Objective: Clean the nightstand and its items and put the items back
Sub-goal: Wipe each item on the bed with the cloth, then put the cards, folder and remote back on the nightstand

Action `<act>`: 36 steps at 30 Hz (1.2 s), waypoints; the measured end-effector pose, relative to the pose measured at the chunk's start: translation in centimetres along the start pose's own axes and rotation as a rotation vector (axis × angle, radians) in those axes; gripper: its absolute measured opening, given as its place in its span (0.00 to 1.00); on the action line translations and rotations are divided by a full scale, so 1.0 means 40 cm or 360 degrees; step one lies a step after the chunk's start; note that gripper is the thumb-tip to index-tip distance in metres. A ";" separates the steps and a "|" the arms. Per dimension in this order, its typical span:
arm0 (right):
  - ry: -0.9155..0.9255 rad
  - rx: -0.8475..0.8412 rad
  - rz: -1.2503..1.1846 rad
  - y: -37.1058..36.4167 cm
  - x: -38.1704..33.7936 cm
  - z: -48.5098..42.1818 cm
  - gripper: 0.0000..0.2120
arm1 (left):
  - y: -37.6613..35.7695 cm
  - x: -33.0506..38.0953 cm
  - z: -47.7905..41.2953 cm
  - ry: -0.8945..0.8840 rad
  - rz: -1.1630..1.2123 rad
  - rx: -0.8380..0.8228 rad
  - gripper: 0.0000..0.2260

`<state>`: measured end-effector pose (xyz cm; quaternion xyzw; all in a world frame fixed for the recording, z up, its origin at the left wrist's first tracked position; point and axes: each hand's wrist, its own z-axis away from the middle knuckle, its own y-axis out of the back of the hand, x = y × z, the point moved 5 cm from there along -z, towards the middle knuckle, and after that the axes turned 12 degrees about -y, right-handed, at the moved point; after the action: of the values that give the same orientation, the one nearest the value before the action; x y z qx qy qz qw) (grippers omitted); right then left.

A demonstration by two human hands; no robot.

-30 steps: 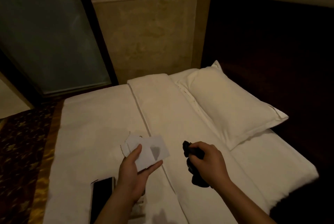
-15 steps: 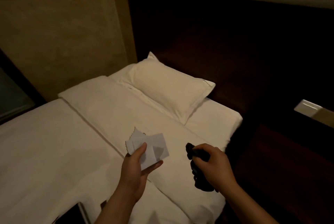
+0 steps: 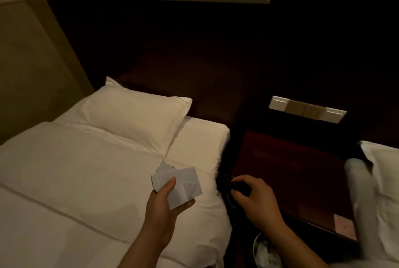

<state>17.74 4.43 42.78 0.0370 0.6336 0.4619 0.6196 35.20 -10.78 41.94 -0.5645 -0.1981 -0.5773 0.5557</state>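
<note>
My left hand [image 3: 165, 204] holds several white papers [image 3: 181, 183] over the edge of the white bed [image 3: 64, 170], thumb on top. My right hand [image 3: 257, 200] grips a dark crumpled cloth [image 3: 226, 185] in the gap between the bed and the dark red wooden nightstand [image 3: 287, 166]. The nightstand top is dim and mostly bare, with a small pinkish card [image 3: 344, 225] at its near right corner.
A white pillow [image 3: 138, 114] lies at the bed's head against a dark headboard. A switch and socket panel [image 3: 307, 109] sits on the wall behind the nightstand. A second bed's white linen [image 3: 380, 181] is at the right. A waste bin [image 3: 265, 252] with white contents stands below.
The view has swung right, bringing the nightstand and second bed into sight; the phone on the bed has left the frame. Both hands keep their hold and have moved toward the nightstand.
</note>
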 end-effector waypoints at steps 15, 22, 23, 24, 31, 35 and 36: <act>-0.0467 0.0158 0.0027 0.309 0.540 -0.202 0.10 | -0.472 -0.376 -0.099 0.0379 -0.0339 -0.0247 0.05; -0.0885 0.0375 0.0028 0.334 0.784 -0.253 0.12 | -0.588 -0.605 -0.266 0.0518 -0.0515 -0.0449 0.17; -0.0924 0.0404 0.0017 0.332 0.822 -0.269 0.12 | -0.608 -0.641 -0.291 0.0513 -0.0549 -0.0495 0.17; -0.0955 0.0427 0.0013 0.333 0.858 -0.284 0.12 | -0.625 -0.678 -0.312 0.0508 -0.0590 -0.0538 0.16; -0.1093 0.0725 0.0177 0.346 1.147 -0.414 0.16 | -0.698 -0.888 -0.407 0.0438 -0.0782 -0.0690 0.07; -0.1154 0.0789 0.0374 0.339 1.290 -0.460 0.16 | -0.711 -0.997 -0.416 0.0187 -0.1008 -0.0886 0.12; -0.1151 0.0796 0.0421 0.332 1.315 -0.463 0.16 | -0.712 -1.026 -0.415 0.0092 -0.1089 -0.0967 0.17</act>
<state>-16.49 34.58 8.05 0.4249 0.4584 0.3273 0.7087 -7.08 0.83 12.78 -0.5876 -0.1792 -0.7751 0.1478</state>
